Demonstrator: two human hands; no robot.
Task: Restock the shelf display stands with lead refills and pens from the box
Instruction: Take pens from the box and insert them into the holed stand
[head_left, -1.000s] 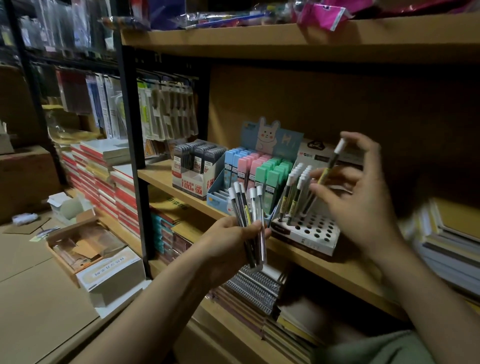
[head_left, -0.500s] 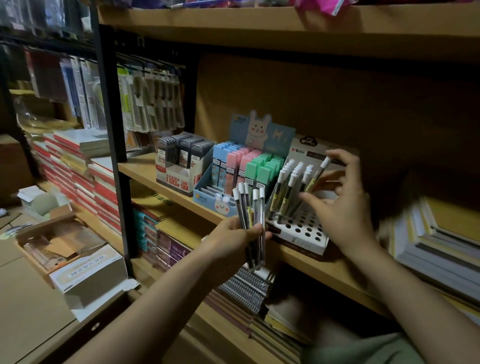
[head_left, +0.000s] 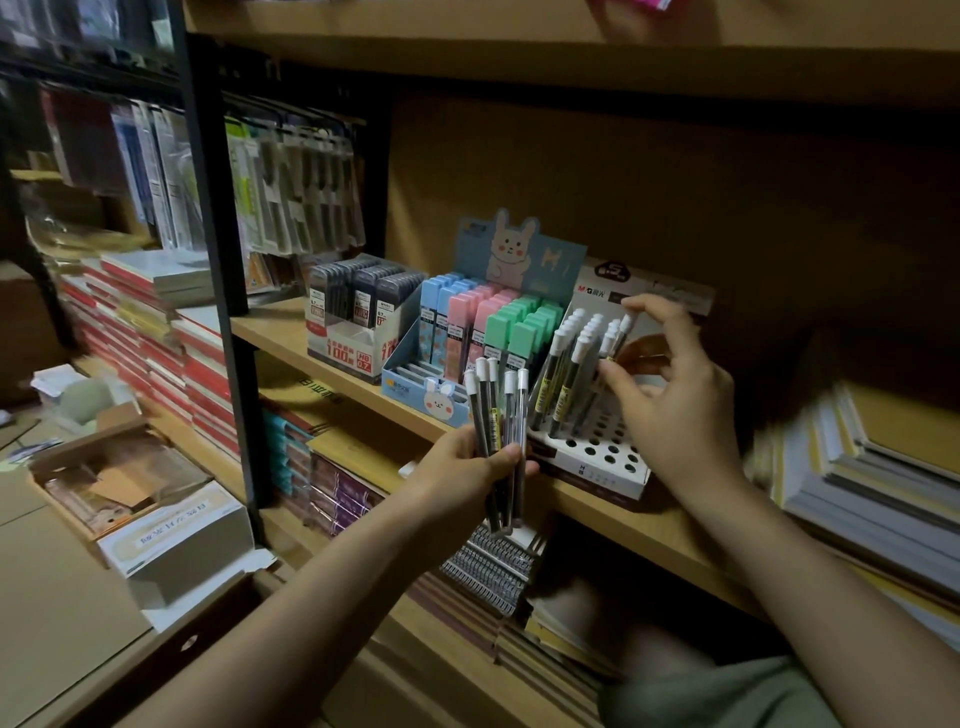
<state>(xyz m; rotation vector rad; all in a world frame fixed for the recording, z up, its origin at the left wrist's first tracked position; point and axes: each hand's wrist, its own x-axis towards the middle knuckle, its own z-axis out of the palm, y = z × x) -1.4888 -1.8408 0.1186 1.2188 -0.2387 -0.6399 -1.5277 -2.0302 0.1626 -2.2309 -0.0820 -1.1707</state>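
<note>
Left hand (head_left: 467, 467) grips a bundle of lead refill tubes (head_left: 498, 415) upright, in front of the shelf (head_left: 623, 519). Right hand (head_left: 670, 395) pinches one tube (head_left: 615, 340) over the white perforated display stand (head_left: 597, 457), among tubes standing there.

Shelf (head_left: 291, 332): tan wood, black metal upright (head_left: 218, 260). Refill tubes (head_left: 498, 415): clear barrels, dark leads, white caps, yellow label bands. Perforated stand (head_left: 597, 457): white, with a grid of dark round holes; header card white and dark brown. Rabbit display box (head_left: 415, 384): blue, printed with a white rabbit with pink cheeks. Cases (head_left: 493, 327) in it: blue, pink and mint green rows. Neighbouring box (head_left: 348, 343): white with red print, holding dark grey cases. Notebook stacks (head_left: 156, 332): red and white edges.
</note>
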